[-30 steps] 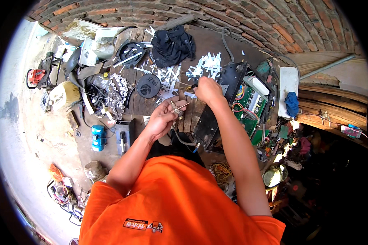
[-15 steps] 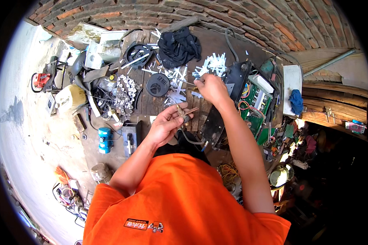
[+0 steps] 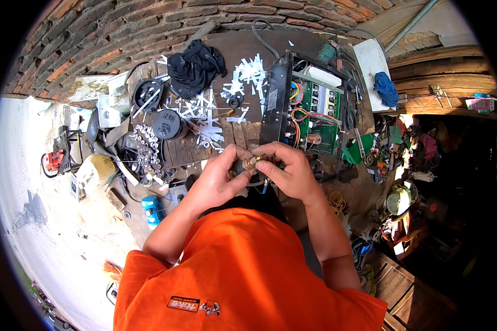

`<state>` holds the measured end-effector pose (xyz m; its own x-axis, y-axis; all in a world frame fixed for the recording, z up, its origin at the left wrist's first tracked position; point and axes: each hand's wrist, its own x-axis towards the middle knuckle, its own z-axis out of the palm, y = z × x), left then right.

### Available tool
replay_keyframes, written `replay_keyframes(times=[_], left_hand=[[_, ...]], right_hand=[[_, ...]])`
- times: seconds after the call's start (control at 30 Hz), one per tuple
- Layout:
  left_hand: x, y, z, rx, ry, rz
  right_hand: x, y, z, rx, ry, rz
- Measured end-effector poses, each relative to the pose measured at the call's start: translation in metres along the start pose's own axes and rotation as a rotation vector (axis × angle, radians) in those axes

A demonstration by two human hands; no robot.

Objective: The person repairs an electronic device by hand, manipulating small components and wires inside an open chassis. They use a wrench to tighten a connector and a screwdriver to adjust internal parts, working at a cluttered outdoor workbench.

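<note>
A small brass fitting (image 3: 252, 161) is pinched between my two hands, just in front of my body. My left hand (image 3: 222, 175) is closed around its left side, thumb and fingers curled inward. From the other side, the thumb and forefinger of my right hand (image 3: 290, 172) close on it, and the fingertips of both hands nearly meet. My fingers hide part of the fitting. Just beyond my right hand stands an opened black-cased electrical machine (image 3: 275, 110), its green circuit board (image 3: 330, 136) and coloured wires exposed.
White strips (image 3: 250, 70) lie scattered across the wooden bench, beside a black cloth (image 3: 196, 67). A round black container (image 3: 168, 124) and a pile of shiny metal pieces (image 3: 147, 148) are on the left. A blue cloth (image 3: 386, 89) rests at the right. A brick wall (image 3: 149, 33) rises behind the bench.
My right hand has come back from beside the white strips to join my left hand at the brass fitting. The view has turned, shifting the bench leftward in the picture.
</note>
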<state>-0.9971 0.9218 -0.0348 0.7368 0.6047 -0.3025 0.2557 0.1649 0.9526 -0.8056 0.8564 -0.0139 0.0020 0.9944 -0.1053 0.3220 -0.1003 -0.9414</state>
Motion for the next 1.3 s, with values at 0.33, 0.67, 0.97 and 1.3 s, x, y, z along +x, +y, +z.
replay_keyframes(times=[0.33, 0.67, 0.97, 1.3], left_hand=[[0.020, 0.037, 0.088, -0.380, 0.105, 0.062], [0.044, 0.053, 0.182, -0.313, 0.235, 0.263], [0.058, 0.050, 0.231, -0.448, 0.194, 0.221], [0.060, 0.055, 0.240, -0.336, 0.237, 0.245]], right_hand=[[-0.060, 0.030, -0.050, 0.547, 0.178, -0.014], [-0.103, 0.057, -0.119, 0.839, 0.148, -0.061], [-0.124, 0.082, -0.154, 0.885, 0.125, 0.007], [-0.131, 0.087, -0.159, 0.891, 0.174, -0.155]])
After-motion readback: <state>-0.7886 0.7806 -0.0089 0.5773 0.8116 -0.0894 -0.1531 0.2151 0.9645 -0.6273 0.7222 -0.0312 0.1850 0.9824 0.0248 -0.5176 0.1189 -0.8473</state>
